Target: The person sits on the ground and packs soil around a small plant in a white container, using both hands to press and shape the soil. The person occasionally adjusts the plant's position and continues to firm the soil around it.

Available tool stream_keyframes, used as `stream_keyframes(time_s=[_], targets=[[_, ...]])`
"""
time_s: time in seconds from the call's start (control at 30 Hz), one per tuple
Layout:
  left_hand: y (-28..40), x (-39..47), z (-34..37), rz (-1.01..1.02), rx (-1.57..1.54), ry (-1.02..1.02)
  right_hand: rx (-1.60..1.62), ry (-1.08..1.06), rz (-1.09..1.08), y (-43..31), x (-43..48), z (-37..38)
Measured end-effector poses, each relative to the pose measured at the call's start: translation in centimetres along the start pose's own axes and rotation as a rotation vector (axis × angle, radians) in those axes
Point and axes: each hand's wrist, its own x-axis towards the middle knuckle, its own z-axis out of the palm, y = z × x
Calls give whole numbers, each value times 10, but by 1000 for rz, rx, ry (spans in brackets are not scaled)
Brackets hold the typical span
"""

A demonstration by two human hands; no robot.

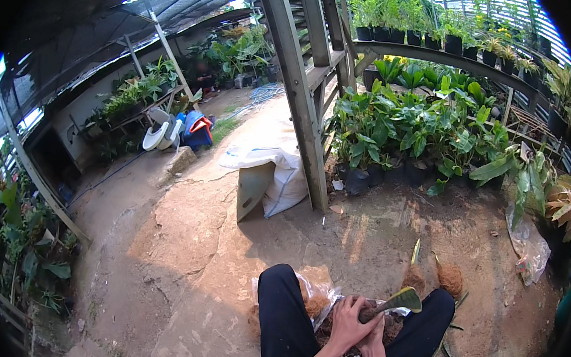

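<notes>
My left hand and my right hand are together between my knees, closed around the base of a plant cutting with a broad green leaf edged in yellow. The leaf points up and to the right. Under the hands lies dark fibrous potting material on whitish plastic. Brown coconut fibre sits in a clear plastic bag by the left knee. Beyond the right knee two fibre-wrapped root balls, one and another, rest on the ground, each with a narrow leaf. The cutting's base is hidden by my fingers.
A white woven sack leans by a wooden post. Leafy plants in black bags line the back right, with potted plants on a shelf above. Clear plastic lies right. A person sits far back.
</notes>
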Motion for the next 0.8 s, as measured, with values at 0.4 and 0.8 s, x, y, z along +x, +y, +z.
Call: stream_keyframes(time_s=[0.4, 0.8], targets=[[-12, -11, 10, -284, -343, 159, -77, 33, 24, 21, 7, -31], [-80, -27, -4, -371, -750, 194, -790, 94, 175, 13, 40, -27]])
